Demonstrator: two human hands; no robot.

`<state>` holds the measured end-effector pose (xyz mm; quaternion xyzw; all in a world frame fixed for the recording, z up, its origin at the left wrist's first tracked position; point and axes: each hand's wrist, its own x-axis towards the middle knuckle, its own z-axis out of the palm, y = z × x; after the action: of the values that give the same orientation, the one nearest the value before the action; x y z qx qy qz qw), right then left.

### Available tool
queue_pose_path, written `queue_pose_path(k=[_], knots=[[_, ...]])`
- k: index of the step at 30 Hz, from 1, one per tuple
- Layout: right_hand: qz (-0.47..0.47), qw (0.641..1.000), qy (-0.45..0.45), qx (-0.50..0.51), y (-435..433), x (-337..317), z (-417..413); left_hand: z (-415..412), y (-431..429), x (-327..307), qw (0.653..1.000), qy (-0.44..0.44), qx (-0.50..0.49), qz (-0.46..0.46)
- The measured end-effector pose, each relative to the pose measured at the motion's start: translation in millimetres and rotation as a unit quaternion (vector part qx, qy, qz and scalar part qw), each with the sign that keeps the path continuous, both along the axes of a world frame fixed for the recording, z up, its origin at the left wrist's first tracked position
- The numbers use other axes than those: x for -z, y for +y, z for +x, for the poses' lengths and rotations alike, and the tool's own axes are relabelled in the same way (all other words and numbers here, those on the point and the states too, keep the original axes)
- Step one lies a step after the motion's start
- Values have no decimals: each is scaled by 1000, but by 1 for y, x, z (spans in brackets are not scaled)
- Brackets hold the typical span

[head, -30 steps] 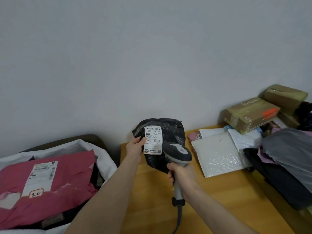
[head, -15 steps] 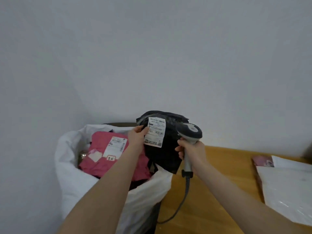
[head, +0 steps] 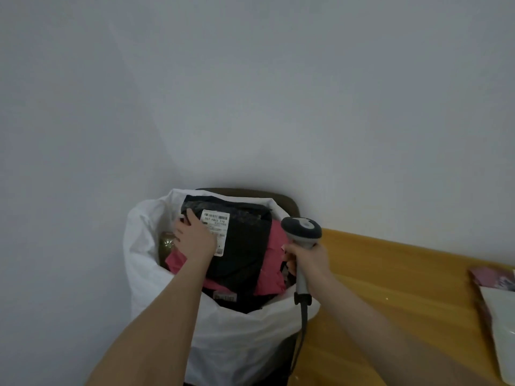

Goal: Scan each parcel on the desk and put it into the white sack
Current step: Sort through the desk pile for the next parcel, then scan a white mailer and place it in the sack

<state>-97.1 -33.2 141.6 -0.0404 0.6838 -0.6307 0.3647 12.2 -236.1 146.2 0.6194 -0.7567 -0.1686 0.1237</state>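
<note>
Dropping the black parcel (head: 239, 246) into the white sack (head: 237, 338) is the step in hand: it lies in the sack's mouth, on top of a pink parcel (head: 271, 263). Your left hand (head: 195, 238) rests on its label side; whether it pinches the edge I cannot tell. Your right hand (head: 309, 260) grasps the scanner (head: 302, 229) just right of the sack. Next, let go and fetch another from the desk (head: 390, 288).

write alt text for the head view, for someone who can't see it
A person's left hand rests on a black parcel with a white label, which lies atop a pink parcel in the open white sack. The right hand grips a handheld scanner beside the sack, next to a wooden desk.
</note>
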Motion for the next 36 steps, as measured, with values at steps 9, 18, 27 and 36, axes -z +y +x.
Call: queue_pose_path(k=[9, 18, 27, 36], knots=[[-6, 989, -26, 145, 63, -2, -29, -122, 84, 0, 948, -26, 307, -85], [69, 921, -61, 379, 237, 31, -81, -234, 272, 57, 845, -75, 524, 74], [154, 853, -62, 495, 408, 73, -140, -292, 425, 110, 819, -57, 505, 267], [86, 878, -112, 456, 449, 127, -204, -337, 487, 171, 831, 89, 232, 497]])
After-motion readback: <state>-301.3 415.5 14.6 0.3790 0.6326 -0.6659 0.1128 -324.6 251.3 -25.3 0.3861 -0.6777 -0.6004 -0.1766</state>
